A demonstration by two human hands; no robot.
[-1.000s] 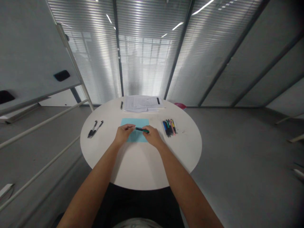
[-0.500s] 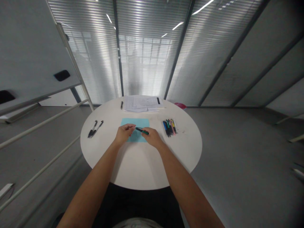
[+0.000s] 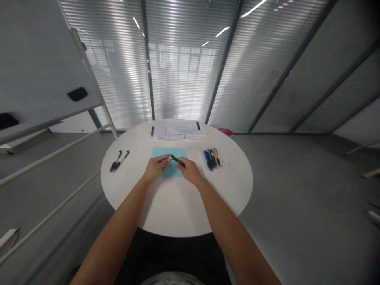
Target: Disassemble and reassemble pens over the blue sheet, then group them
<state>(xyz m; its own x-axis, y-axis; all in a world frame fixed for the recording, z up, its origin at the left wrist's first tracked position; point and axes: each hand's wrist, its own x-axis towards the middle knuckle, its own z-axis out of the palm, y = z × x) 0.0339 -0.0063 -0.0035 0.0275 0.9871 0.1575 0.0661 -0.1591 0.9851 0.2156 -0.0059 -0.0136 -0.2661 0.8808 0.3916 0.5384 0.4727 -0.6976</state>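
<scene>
My right hand (image 3: 190, 171) pinches a green and black pen (image 3: 178, 160) in its fingers (image 3: 181, 163), just above a flat blue paper (image 3: 162, 154). My left hand (image 3: 154, 167) curls by the pen's other end, but I can't tell if it touches. On the round white desk (image 3: 178, 217) lie a bunch of colored pens (image 3: 211, 159), two black pens (image 3: 117, 161), and a stack of papers (image 3: 178, 129).
</scene>
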